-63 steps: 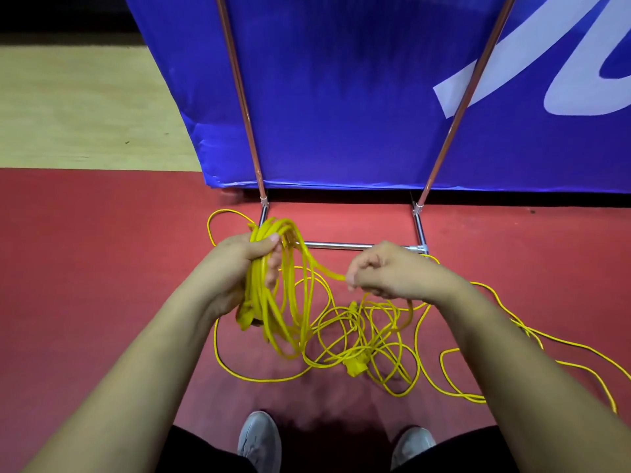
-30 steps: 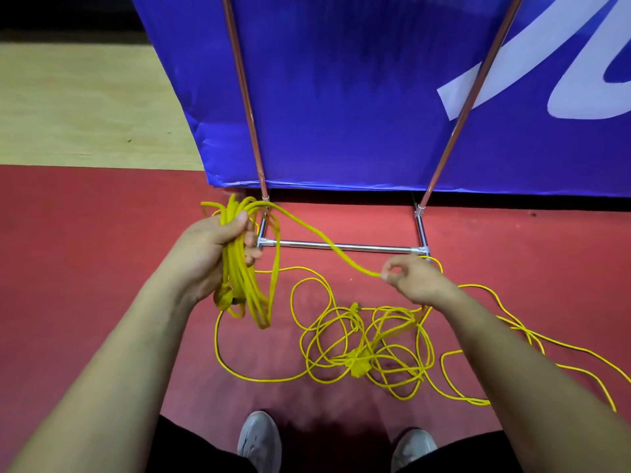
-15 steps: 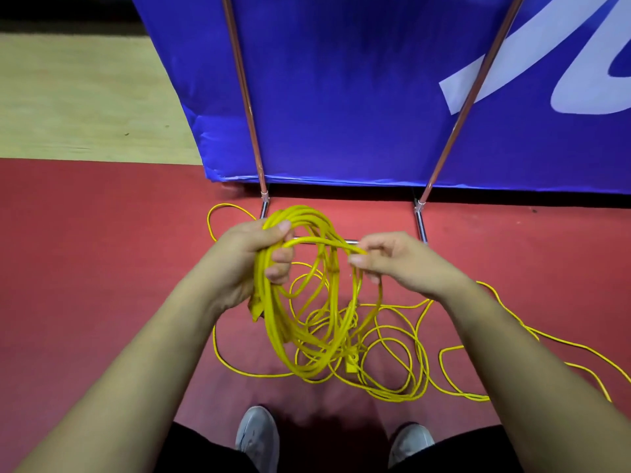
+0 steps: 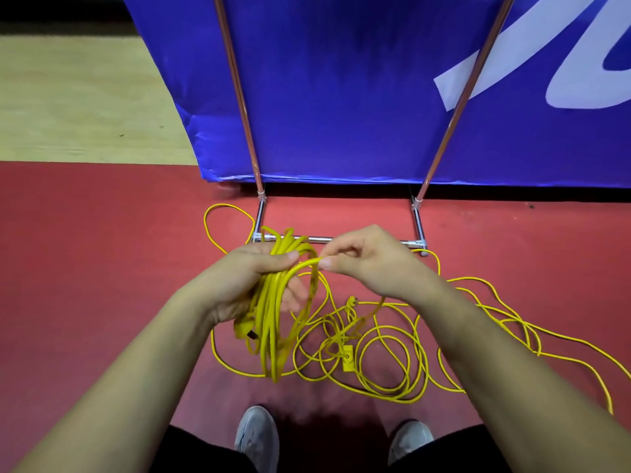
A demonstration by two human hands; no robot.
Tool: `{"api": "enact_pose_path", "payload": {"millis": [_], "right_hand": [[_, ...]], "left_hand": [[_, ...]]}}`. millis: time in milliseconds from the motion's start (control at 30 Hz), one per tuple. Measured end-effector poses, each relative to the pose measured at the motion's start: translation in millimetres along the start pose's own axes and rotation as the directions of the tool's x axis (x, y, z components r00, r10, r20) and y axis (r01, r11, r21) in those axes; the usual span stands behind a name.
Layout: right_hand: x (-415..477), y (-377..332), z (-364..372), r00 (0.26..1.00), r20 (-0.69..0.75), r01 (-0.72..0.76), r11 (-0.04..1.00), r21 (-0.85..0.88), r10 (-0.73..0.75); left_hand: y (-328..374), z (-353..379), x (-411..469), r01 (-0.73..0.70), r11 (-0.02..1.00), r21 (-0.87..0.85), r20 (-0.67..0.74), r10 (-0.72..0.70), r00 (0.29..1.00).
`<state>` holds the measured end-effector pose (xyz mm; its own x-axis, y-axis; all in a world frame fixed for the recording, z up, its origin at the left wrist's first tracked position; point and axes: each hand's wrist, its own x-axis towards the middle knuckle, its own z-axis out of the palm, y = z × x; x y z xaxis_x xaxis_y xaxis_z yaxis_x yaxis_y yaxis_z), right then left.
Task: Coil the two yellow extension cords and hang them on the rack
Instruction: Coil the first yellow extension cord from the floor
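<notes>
My left hand (image 4: pixel 249 278) grips a hanging bundle of coiled yellow cord (image 4: pixel 273 322) with several loops and a plug end at its lower left. My right hand (image 4: pixel 368 264) pinches one strand of the same cord right beside the left thumb, laying it against the bundle. Loose yellow cord (image 4: pixel 386 363) lies tangled on the red floor below my hands, with a yellow socket end (image 4: pixel 347 361) in it, and trails off to the right. The metal rack (image 4: pixel 418 230) stands just beyond my hands, its base bar on the floor.
A blue banner (image 4: pixel 341 97) hangs behind the rack's two slanted poles. The floor is red, with a pale wooden strip (image 4: pixel 78 104) at the far left. My two grey shoes (image 4: pixel 256 435) show at the bottom edge.
My right hand pulled a length of cord out to the right, then brought it back to the left hand as a new loop. The bundle in my left hand has grown.
</notes>
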<state>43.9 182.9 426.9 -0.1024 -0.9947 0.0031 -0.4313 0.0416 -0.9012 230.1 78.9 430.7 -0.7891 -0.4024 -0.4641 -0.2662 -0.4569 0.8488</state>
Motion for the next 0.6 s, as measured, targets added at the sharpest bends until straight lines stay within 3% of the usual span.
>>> {"api": "enact_pose_path", "payload": {"millis": [100, 233, 267, 333, 367, 433, 500, 600], "right_hand": [[4, 13, 0, 1.000, -0.014, -0.025, 0.999, 0.020, 0.026], [-11, 61, -20, 0.951, 0.184, -0.197, 0.944, -0.265, 0.250], [-14, 69, -23, 0.946, 0.165, -0.238, 0.942, -0.237, 0.281], [-18, 75, -27, 0.961, 0.058, -0.274, 0.962, 0.018, 0.272], [-17, 71, -27, 0.967, 0.000, -0.251, 0.954, 0.163, 0.254], [-11, 57, -27, 0.964, -0.094, -0.211, 0.933, 0.291, 0.248], [-8, 44, -29, 0.970, -0.101, -0.195, 0.954, 0.228, 0.222], [-12, 22, -31, 0.991, -0.015, -0.131, 0.991, -0.015, 0.131]], "left_hand": [[3, -4, 0, -0.075, 0.989, -0.127, 0.054, 0.082, 0.995], [20, -14, -4, -0.160, 0.944, -0.289, -0.009, 0.165, 0.986], [22, -16, -6, -0.174, 0.946, -0.274, -0.033, 0.171, 0.985], [22, -18, -6, -0.165, 0.973, -0.163, -0.081, 0.154, 0.985], [21, -18, -6, -0.139, 0.985, -0.098, -0.101, 0.129, 0.986], [17, -19, -5, -0.069, 0.998, -0.015, -0.140, 0.066, 0.988], [14, -21, -5, -0.028, 0.999, 0.017, -0.160, 0.031, 0.987], [13, -24, -8, -0.017, 1.000, 0.003, -0.156, 0.018, 0.988]]}}
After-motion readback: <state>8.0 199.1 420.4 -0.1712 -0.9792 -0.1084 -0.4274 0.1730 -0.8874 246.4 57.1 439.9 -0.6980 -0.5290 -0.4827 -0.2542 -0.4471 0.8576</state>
